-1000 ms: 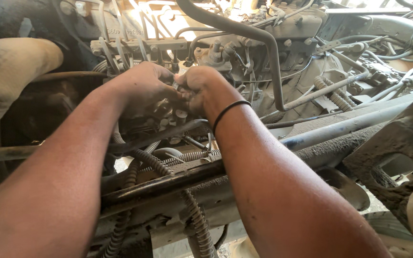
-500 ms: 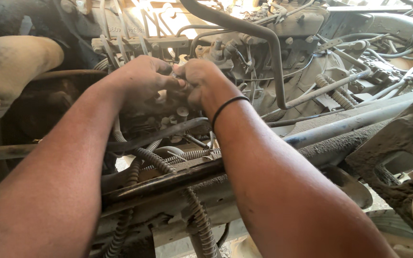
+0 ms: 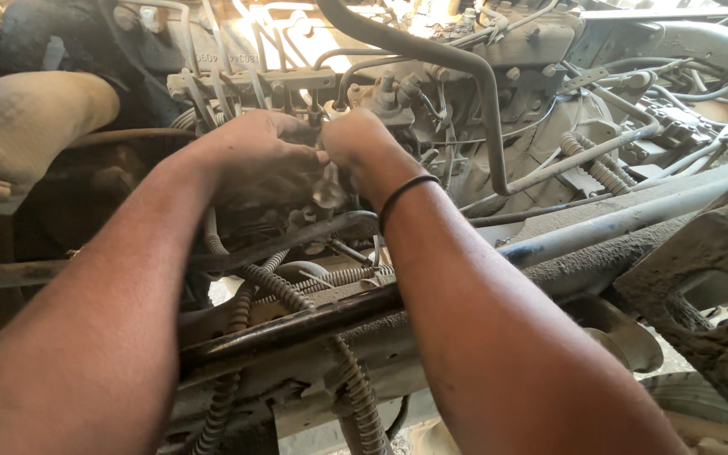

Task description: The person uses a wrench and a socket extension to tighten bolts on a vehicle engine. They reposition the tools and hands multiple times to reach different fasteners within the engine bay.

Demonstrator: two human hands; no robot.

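Both forearms run from the near edge toward the far middle, where the hands meet over a dusty engine [image 3: 541, 109]. The left hand [image 3: 254, 152] lies knuckles up, its fingers curled together around a small pale part [image 3: 328, 187] that shows just below the thumb. The right hand [image 3: 355, 139] is turned with its back to the camera, fingers folded out of sight, so their grip cannot be told; it touches the left hand at the fingertips. A black band [image 3: 404, 195] circles the right wrist.

The engine fills the far half of the view, crossed by thin metal fuel lines [image 3: 238, 80]. No open container is in view.

A large dusty hose [image 3: 27, 118] lies at the far left, well apart from the hands. A dark bent pipe [image 3: 457, 67] arches from the top middle down to the right of the right hand, close beside it. A dark frame rail [image 3: 297, 324] crosses near the camera under both forearms, with ribbed corrugated conduits [image 3: 267, 282] looping over and below it. A long grey tube [image 3: 625, 223] slants at the right, beside a rough cast bracket [image 3: 709, 278] at the near right edge. Room about the hands is tight: pipes, lines and conduits close in on every side.
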